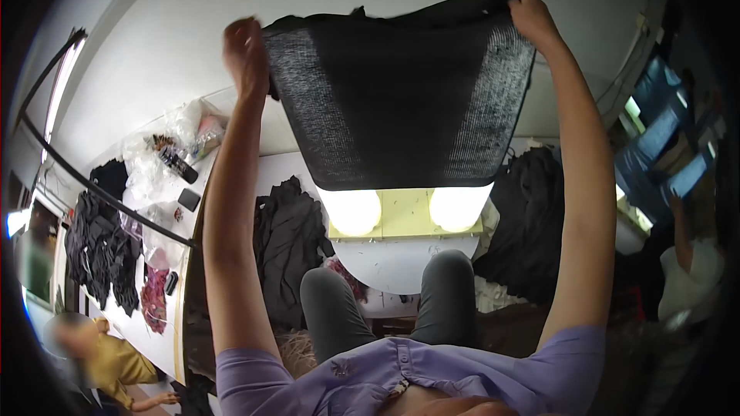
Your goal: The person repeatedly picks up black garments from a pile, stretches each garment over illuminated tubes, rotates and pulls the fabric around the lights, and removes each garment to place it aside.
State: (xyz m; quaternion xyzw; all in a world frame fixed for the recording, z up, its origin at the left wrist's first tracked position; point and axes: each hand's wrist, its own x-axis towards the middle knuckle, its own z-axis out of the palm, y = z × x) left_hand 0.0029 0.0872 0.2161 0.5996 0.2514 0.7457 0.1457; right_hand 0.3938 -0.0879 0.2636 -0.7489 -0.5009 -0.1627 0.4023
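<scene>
Black cloth (401, 100) spread at upper centre of the frame, lower edge by the lit lamps (353, 213). Right hand (533, 17) grips its top right corner; left hand (247, 58), blurred, appears clenched at the opposite corner. Best held level, evenly taut.

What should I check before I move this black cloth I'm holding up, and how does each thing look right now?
1. Right hand gripping a top corner of the black cloth: ok.
2. Left hand holding the other top corner: ok, though the hand is blurred.
3. Top edge pulled straight: not ok, it looks wavy.
4. Both lights on: ok.
5. Lower edge not touching the lights: cannot tell, they overlap in this view.
6. No small flaws in the cloth: cannot tell.
</scene>
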